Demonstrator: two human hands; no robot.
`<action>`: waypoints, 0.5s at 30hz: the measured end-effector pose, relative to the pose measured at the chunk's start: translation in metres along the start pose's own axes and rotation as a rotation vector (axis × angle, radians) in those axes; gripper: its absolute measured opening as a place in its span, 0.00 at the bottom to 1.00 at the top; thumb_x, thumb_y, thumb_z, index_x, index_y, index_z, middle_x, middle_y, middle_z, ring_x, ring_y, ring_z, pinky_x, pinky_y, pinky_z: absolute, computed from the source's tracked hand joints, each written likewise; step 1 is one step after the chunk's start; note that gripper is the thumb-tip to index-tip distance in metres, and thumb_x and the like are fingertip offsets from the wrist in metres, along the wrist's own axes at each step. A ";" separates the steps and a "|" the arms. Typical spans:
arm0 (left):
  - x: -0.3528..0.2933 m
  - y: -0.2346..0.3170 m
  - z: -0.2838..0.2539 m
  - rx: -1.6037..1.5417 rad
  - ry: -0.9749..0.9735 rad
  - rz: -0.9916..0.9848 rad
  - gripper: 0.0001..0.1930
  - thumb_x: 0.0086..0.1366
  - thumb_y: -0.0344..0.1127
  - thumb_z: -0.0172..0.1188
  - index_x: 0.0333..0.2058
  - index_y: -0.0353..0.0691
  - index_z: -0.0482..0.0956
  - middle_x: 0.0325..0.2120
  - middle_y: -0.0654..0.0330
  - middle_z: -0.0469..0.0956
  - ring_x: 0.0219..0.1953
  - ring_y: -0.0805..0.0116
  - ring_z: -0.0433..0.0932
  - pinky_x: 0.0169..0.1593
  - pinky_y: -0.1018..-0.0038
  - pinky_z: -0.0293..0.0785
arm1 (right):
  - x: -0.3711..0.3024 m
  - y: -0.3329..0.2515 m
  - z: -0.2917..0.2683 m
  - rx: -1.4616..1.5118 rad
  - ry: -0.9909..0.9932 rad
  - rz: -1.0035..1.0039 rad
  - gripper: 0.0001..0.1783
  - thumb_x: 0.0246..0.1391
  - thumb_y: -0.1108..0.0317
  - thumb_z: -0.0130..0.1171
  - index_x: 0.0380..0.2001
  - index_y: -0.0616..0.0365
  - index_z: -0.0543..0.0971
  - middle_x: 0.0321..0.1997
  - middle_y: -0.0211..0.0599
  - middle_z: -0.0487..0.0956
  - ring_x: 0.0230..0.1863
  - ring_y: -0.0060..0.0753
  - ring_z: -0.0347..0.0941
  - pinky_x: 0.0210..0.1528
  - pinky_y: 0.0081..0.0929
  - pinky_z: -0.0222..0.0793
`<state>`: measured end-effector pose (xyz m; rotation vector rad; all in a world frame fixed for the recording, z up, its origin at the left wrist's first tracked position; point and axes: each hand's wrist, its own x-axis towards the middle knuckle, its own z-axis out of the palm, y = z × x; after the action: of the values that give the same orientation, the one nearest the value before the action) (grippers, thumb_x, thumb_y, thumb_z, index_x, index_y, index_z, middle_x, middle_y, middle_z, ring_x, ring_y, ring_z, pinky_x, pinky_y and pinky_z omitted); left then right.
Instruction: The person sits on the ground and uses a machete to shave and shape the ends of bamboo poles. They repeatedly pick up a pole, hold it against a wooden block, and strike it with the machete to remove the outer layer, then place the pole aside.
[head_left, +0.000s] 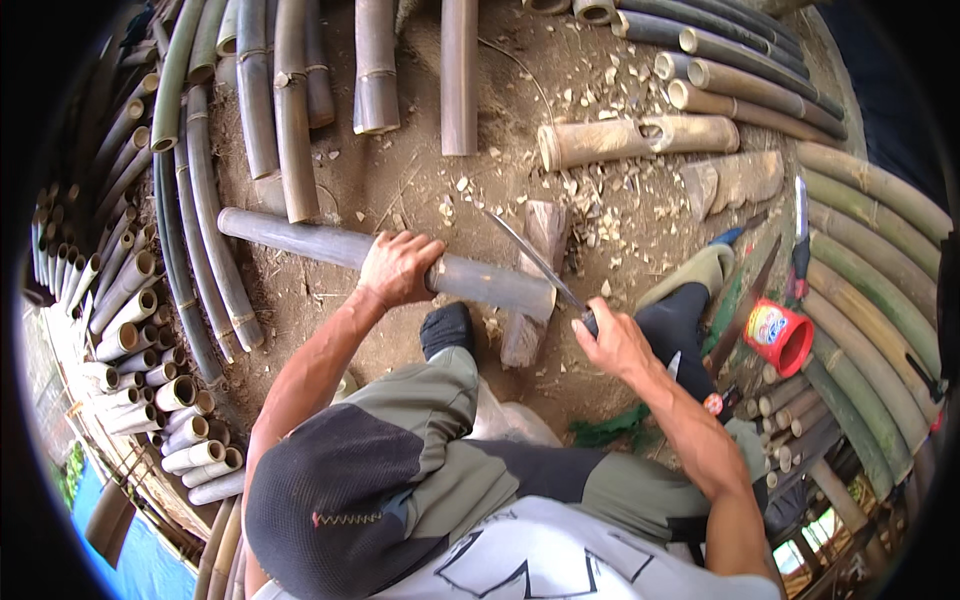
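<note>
A grey-brown bamboo pole (320,240) lies slantwise in front of me, its right end resting across a wooden block (545,235) on the ground. My left hand (400,268) is closed over the pole from above, near its middle. In my right hand (615,342) is the dark handle of a long, narrow-bladed tool (530,250). Its blade slants up and left, passing over or along the pole's right end; whether it touches the bamboo, or has teeth, I cannot tell. My fingers are wrapped round that handle.
Bamboo poles (290,130) lie at the far side, with a cut stack (150,380) at left. A notched bamboo piece (640,140) sits among pale chips. To the right are a red cup (780,338), a tool with a red-and-black handle (800,255) and more poles (865,280).
</note>
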<state>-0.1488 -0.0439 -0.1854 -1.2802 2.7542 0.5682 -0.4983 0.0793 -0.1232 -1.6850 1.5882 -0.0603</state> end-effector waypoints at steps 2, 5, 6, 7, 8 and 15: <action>-0.007 0.002 0.004 0.007 0.018 -0.010 0.28 0.38 0.44 0.71 0.42 0.49 0.77 0.33 0.65 0.78 0.38 0.63 0.78 0.42 0.64 0.71 | 0.001 -0.038 -0.025 0.212 0.085 -0.046 0.19 0.63 0.57 0.56 0.40 0.64 0.69 0.22 0.50 0.76 0.22 0.47 0.79 0.24 0.41 0.72; -0.010 0.004 0.006 0.011 0.072 -0.007 0.27 0.38 0.44 0.71 0.42 0.49 0.77 0.33 0.65 0.78 0.38 0.63 0.78 0.44 0.63 0.70 | 0.000 -0.064 -0.030 0.415 0.412 -0.335 0.18 0.63 0.57 0.56 0.41 0.63 0.70 0.23 0.50 0.78 0.22 0.50 0.79 0.24 0.41 0.72; -0.009 0.004 0.006 0.012 0.069 -0.005 0.27 0.39 0.44 0.71 0.42 0.49 0.78 0.33 0.65 0.78 0.38 0.63 0.78 0.45 0.63 0.70 | 0.000 -0.046 -0.016 0.256 0.312 -0.258 0.18 0.62 0.57 0.56 0.41 0.63 0.70 0.23 0.51 0.78 0.23 0.50 0.79 0.24 0.41 0.72; -0.007 0.004 0.005 0.013 0.068 -0.002 0.27 0.39 0.44 0.71 0.43 0.49 0.78 0.33 0.65 0.78 0.39 0.63 0.78 0.45 0.63 0.70 | -0.002 -0.013 0.005 0.093 0.212 -0.178 0.18 0.62 0.57 0.56 0.41 0.63 0.71 0.23 0.52 0.79 0.24 0.51 0.80 0.24 0.41 0.72; -0.004 0.004 0.005 0.020 0.070 -0.006 0.27 0.40 0.44 0.71 0.43 0.49 0.78 0.33 0.64 0.78 0.39 0.63 0.78 0.45 0.63 0.70 | 0.000 0.010 0.013 -0.068 0.113 -0.105 0.18 0.62 0.57 0.56 0.42 0.63 0.71 0.23 0.53 0.79 0.24 0.51 0.80 0.24 0.41 0.72; -0.021 0.011 0.015 0.052 0.242 -0.001 0.29 0.40 0.46 0.74 0.43 0.50 0.76 0.37 0.65 0.78 0.42 0.63 0.77 0.53 0.61 0.67 | 0.004 -0.062 -0.025 0.372 0.457 -0.388 0.17 0.58 0.64 0.62 0.42 0.65 0.71 0.20 0.42 0.75 0.20 0.39 0.76 0.22 0.33 0.70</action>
<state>-0.1448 -0.0164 -0.1921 -1.4264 2.9365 0.3602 -0.4598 0.0567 -0.0729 -1.7241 1.4187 -0.9371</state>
